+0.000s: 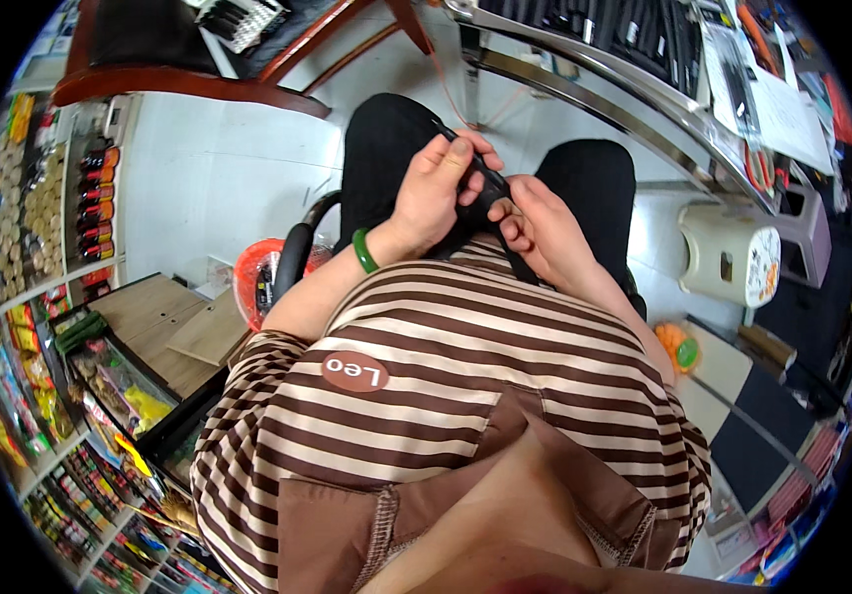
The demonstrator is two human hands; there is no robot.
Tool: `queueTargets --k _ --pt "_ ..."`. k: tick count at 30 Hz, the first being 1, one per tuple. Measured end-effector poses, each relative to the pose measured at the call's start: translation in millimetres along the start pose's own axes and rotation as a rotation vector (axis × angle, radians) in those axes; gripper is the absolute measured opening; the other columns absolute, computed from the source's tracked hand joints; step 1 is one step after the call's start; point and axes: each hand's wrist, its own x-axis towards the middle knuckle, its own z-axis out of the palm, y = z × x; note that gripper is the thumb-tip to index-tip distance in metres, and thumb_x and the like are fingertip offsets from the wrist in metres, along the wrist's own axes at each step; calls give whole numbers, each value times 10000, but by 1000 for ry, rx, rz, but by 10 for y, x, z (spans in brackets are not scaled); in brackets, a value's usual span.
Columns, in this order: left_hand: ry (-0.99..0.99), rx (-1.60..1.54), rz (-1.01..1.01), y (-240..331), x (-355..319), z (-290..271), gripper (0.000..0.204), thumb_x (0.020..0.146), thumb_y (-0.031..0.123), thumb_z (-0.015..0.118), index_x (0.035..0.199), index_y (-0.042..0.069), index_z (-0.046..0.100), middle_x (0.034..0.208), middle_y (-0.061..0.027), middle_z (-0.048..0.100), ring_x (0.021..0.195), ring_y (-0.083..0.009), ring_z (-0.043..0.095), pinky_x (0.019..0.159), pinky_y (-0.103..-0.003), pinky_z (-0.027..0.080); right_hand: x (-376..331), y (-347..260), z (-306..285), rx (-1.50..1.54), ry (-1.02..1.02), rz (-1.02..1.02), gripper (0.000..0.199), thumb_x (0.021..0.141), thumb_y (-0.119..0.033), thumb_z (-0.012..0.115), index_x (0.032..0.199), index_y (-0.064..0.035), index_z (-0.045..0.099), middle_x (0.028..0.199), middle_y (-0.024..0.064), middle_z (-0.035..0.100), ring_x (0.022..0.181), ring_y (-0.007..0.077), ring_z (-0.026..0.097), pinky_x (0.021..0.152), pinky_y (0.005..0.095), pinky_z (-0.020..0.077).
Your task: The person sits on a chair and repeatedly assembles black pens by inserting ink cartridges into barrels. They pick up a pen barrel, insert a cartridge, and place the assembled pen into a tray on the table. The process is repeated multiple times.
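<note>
I sit in a chair and look down at my lap, in black trousers and a brown-and-white striped shirt. My left hand (pixel 436 188), with a green bangle (pixel 363 251) on the wrist, grips a small black object (pixel 488 183) over my lap, thumb and fingers wrapped around its upper end. My right hand (pixel 535 223) holds the lower part of the same black object, where a black strap (pixel 517 259) hangs down toward my shirt. Much of the object is hidden by my fingers.
A glass counter with a metal frame (pixel 594 94) runs across the upper right, with pens and papers on it. A white plastic stool (pixel 728 252) stands to the right. An orange-red bin (pixel 252 277) is by the chair's black armrest (pixel 297 247). Shelves of goods (pixel 50 208) line the left.
</note>
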Motion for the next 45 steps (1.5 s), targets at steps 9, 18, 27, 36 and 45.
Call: queueTargets --k 9,18,27,36,45 --pt "-76 -4 -2 128 -14 9 257 943 288 405 958 53 508 992 -122 598 597 -67 420 493 -175 340 -107 -42 1 43 -58 -2 240 933 -256 444 954 -33 528 605 -37 436 442 15 323 373 151 236" --pt "-17 32 87 140 -13 -8 250 950 251 396 968 33 517 982 -132 600 559 -61 406 482 -177 339 -56 7 68 -426 93 -360 209 931 -259 445 978 -57 469 724 18 511 518 53 398 435 175 305" --pt "-84 58 65 158 -26 -19 267 944 290 405 997 55 520 1012 -126 597 591 -64 425 496 -187 339 -88 -63 -91 31 -146 29 245 936 -285 428 954 -47 486 667 -4 507 492 42 391 425 181 314" --pt "-93 70 38 203 -23 1 275 942 305 408 1004 60 516 1013 -120 585 598 -64 418 505 -190 336 -120 -168 -130 182 -241 203 249 928 -296 454 929 -52 503 649 -10 493 498 38 384 441 165 325" --pt "-41 154 46 155 2 -48 298 944 300 394 1008 31 506 1005 -121 592 571 -72 407 489 -191 332 -88 -88 -6 -381 66 -143 250 918 -305 461 888 -65 525 660 -19 498 521 30 413 445 157 323"
